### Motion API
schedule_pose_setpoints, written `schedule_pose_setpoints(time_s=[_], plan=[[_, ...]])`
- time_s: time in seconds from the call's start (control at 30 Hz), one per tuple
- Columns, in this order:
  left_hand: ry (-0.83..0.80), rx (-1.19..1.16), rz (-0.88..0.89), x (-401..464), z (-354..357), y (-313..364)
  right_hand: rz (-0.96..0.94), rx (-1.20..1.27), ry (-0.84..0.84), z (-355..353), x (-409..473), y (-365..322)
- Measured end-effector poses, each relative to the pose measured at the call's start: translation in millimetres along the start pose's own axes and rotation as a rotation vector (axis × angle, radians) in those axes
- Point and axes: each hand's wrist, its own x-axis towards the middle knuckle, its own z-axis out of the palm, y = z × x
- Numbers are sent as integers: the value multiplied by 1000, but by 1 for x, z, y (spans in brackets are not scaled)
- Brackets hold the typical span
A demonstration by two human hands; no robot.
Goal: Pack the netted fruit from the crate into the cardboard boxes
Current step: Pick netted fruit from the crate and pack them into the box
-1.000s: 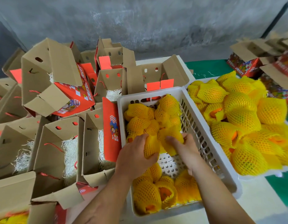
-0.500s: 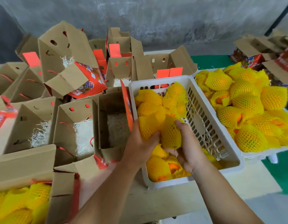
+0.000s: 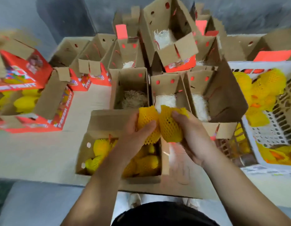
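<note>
Left hand [image 3: 138, 128] and right hand [image 3: 188, 132], fingers curled, each grip one netted fruit [image 3: 170, 126], side by side above the part-filled cardboard box [image 3: 86, 149]; white crate [image 3: 249, 136] at right.

Person, head view. Two bare forearms enter from the lower edge; no sleeve, watch, ring or glove shows on either. The left hand [image 3: 138, 128] and right hand [image 3: 192, 136] are uncovered, with short nails just discernible on the fingers; finer detail is blurred. At the bottom centre lies a dark, nearly black garment [image 3: 164, 214] at the waist, its cut unclear. Just above it, pale shoes [image 3: 135, 199] show on the floor, soft in focus, their make unreadable.
</note>
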Motion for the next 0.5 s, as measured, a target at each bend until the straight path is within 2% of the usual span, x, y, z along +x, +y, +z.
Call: schedule_pose_setpoints(time_s=[0.13,0.23,0.3,0.4,0.5], plan=[[1,32,-150,-2,-88,-2,57,-24,-36,77,6,28],[56,35,-252,0,-134,-6,101,-25,16,109,10,39],[45,34,-350,0,-152,-12,131,-12,56,114,14,40],[-64,64,-444,-3,-166,-23,206,33,88,107,17,46],[-116,312,-420,-4,-168,-38,304,127,53,101,19,59]])
